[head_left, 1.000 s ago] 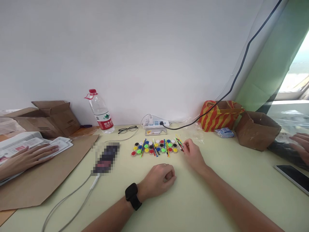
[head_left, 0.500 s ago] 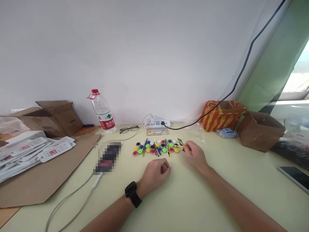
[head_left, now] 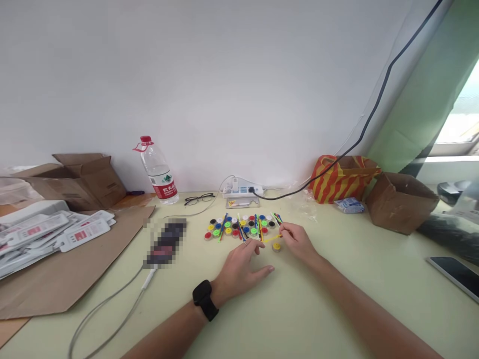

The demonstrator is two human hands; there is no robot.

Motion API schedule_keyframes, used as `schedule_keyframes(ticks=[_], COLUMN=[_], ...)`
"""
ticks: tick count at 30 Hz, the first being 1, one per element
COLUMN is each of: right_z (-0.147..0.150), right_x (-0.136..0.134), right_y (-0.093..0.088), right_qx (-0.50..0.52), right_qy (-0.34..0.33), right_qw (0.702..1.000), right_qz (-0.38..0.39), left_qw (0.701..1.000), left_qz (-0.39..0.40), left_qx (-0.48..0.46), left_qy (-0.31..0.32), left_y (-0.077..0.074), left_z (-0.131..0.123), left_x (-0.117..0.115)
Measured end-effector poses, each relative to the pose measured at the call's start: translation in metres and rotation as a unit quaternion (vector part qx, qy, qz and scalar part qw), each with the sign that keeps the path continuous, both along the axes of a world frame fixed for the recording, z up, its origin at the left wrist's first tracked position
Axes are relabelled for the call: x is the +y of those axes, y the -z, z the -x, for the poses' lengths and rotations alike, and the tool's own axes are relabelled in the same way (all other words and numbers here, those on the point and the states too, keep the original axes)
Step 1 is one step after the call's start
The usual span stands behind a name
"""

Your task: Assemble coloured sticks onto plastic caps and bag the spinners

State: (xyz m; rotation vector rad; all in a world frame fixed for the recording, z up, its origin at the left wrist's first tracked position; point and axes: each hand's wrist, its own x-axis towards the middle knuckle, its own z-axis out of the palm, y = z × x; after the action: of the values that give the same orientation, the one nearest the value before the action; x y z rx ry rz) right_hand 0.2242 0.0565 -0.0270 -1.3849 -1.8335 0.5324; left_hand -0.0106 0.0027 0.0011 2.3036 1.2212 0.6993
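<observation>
Small round pots with coloured lids (head_left: 208,236) stand in rows at the middle of the table, with bundles of thin coloured plastic sticks (head_left: 223,228) lying across them. My right hand (head_left: 298,243) pinches a thin yellow stick (head_left: 272,239), which points left toward my left hand. Just below that stick, apart from the rows, sits a yellow-lidded pot (head_left: 276,247). My left hand (head_left: 241,267) is in front of the rows, thumb and forefinger spread, holding nothing. It wears a black watch (head_left: 205,299) on the wrist.
Behind the pots lie a power strip (head_left: 243,191) and a grey tray (head_left: 242,203). Glasses (head_left: 199,199), a large water bottle (head_left: 160,174) and a blurred-out dark object (head_left: 166,244) with a cable are leftward. A striped bag (head_left: 337,179), cardboard box (head_left: 400,202) and phone (head_left: 454,276) are rightward.
The yellow-lidded pot has come out of the right end of the rows toward me. My left hand has opened from a curl. The yellow stick has shifted left and lower with my right hand.
</observation>
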Motion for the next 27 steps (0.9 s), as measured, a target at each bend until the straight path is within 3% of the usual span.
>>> schedule_keyframes(ticks=[11, 17, 23, 27], right_z=[0.028, 0.034, 0.026, 0.021], right_x=[-0.032, -0.032, -0.049, -0.054], right_y=[-0.012, -0.003, -0.006, -0.006], right_qx=[-0.051, 0.012, 0.152, 0.209], right_qy=[-0.115, -0.093, -0.174, -0.143], right_qw=[0.991, 0.991, 0.960, 0.955], right_qz=[0.035, 0.098, 0.157, 0.155], left_qw=[0.998, 0.999, 0.998, 0.998], left_qz=[-0.028, -0.052, -0.060, -0.056], left_qx=[-0.039, 0.002, 0.033, 0.033], left_qy=[-0.032, -0.013, 0.014, 0.022], left_y=[0.010, 0.005, 0.003, 0.008], left_z=[0.000, -0.003, -0.006, -0.006], left_x=[0.003, 0.003, 0.002, 0.003])
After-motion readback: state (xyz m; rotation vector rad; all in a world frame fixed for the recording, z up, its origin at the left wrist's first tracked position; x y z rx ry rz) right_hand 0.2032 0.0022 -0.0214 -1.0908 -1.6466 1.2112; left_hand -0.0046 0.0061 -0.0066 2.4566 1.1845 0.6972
